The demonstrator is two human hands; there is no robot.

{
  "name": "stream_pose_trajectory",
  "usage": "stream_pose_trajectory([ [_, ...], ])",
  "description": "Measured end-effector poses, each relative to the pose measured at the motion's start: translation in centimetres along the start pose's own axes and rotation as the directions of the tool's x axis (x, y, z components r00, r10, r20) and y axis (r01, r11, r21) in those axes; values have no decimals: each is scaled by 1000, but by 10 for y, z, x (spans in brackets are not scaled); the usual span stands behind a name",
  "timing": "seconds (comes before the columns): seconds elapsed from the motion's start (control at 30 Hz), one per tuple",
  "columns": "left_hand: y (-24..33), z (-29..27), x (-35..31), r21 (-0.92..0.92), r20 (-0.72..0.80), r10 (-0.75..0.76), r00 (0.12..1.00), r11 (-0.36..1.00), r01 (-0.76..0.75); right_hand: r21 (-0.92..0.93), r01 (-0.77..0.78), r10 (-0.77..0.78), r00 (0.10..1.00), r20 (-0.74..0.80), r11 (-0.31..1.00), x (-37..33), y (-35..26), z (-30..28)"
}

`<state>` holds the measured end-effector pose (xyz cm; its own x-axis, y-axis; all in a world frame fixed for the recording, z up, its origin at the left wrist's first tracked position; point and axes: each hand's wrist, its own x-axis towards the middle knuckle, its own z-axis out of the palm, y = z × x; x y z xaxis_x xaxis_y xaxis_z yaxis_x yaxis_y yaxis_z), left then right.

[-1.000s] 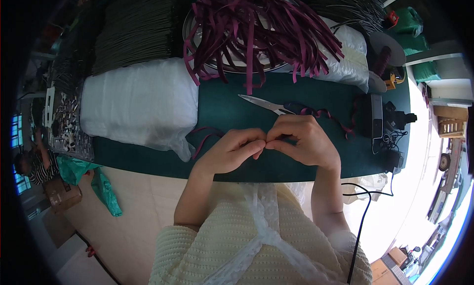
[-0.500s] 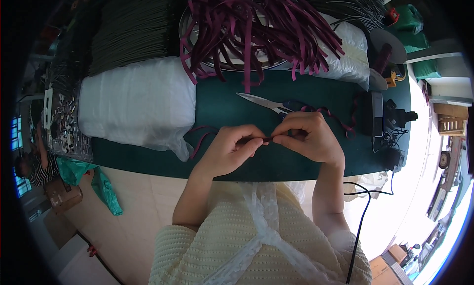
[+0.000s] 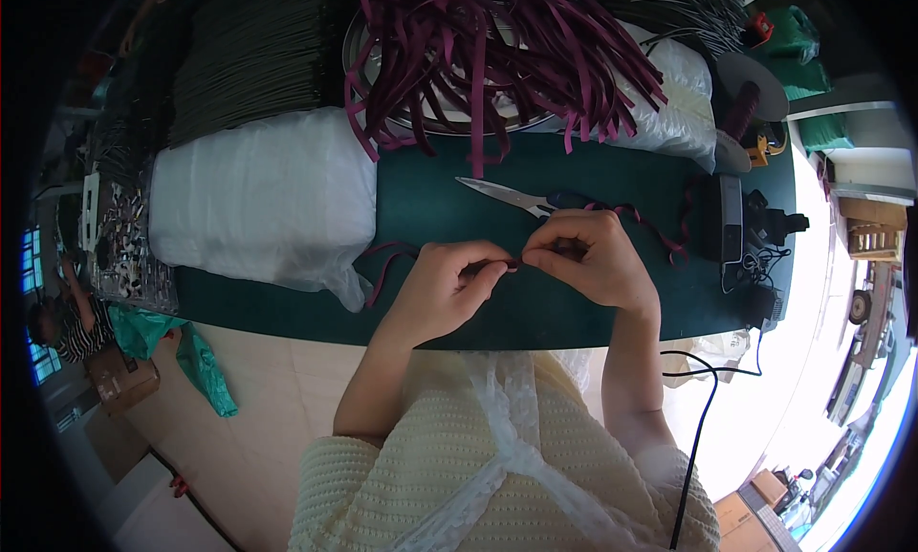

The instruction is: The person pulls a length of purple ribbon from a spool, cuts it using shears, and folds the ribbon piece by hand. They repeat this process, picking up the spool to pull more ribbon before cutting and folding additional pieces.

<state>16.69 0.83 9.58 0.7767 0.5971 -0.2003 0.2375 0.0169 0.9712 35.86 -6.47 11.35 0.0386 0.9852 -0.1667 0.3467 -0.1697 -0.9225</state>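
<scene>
My left hand (image 3: pixel 451 289) is closed in a pinch on a purple ribbon (image 3: pixel 392 250). One length of it trails out to the left, and a short dark end shows at the fingertips. Close beside it, my right hand (image 3: pixel 598 255) is pinched too, its fingertips a small gap from the left ones; what it holds, if anything, is hidden. Just beyond the right hand lie scissors (image 3: pixel 505 194) with dark blue handles, blades pointing left. Another stretch of purple ribbon (image 3: pixel 660 241) curls over the green table (image 3: pixel 430 193) to the right.
Cut purple ribbons (image 3: pixel 488 64) heap over a round tray at the back. A plastic-wrapped white bundle (image 3: pixel 263 193) sits left, beside a clear box of small metal parts (image 3: pixel 124 236). At right stand a ribbon spool (image 3: pixel 742 112) and a black device (image 3: pixel 724 222) with cables.
My fingertips were meeting on a small dark piece; now they are slightly apart. The right hand has shifted a little up and left.
</scene>
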Motion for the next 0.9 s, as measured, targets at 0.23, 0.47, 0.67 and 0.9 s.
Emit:
stream_pose_trajectory([
  [0.23,-9,-2,-1,150,-49,-20,999,988,27,-91,-261,238,949,-205,961,-6,29,-5],
  [0.47,-20,-1,-5,201,-45,-43,998,978,51,-563,-281,51,920,-390,777,-8,39,-1],
  [0.67,-24,-7,-10,188,-91,-5,996,982,22,-711,-102,-113,962,-249,696,0,46,-9],
  [0.9,-18,-14,-20,168,3,-85,996,982,83,-726,81,-321,926,-199,683,4,37,0],
])
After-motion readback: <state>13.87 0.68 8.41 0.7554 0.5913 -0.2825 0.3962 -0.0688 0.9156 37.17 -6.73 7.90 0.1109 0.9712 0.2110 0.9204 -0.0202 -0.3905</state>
